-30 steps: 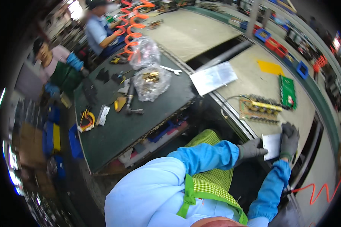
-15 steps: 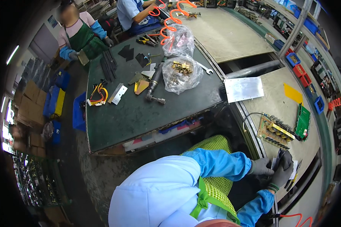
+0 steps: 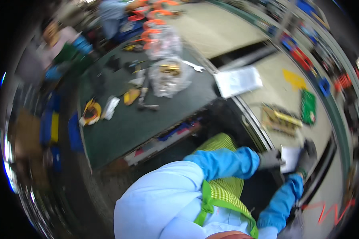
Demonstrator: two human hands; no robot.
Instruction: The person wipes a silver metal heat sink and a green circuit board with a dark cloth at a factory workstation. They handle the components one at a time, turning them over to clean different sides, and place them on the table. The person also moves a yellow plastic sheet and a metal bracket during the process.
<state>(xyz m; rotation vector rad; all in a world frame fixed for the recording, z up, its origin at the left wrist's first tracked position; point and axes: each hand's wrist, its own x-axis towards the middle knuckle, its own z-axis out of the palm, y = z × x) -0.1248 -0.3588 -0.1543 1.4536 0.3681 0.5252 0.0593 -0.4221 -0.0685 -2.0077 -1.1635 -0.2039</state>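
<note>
Both my hands wear grey gloves and are at the right-hand bench. My left hand (image 3: 270,159) pinches the left edge of a pale, flat rectangular plate (image 3: 290,157). My right hand (image 3: 308,157) is closed on the plate's right side, its fingers blurred. Just beyond the plate lies a circuit board (image 3: 281,120) with a row of yellow and dark parts. A green circuit board (image 3: 308,106) is to its right. Further off, a silvery flat panel (image 3: 239,81) rests across the bench edge.
On the dark green table (image 3: 119,139) are a clear bag (image 3: 169,81) of brass-coloured parts, an open-ended wrench (image 3: 194,66) and an angled power tool (image 3: 145,102). A yellow sheet (image 3: 294,79) lies on the bench. Two people (image 3: 64,47) are beyond the table.
The view has shifted and blurred. My hands have moved apart, and the pale plate now shows broad and flat between them. My right hand has moved away to the right.
</note>
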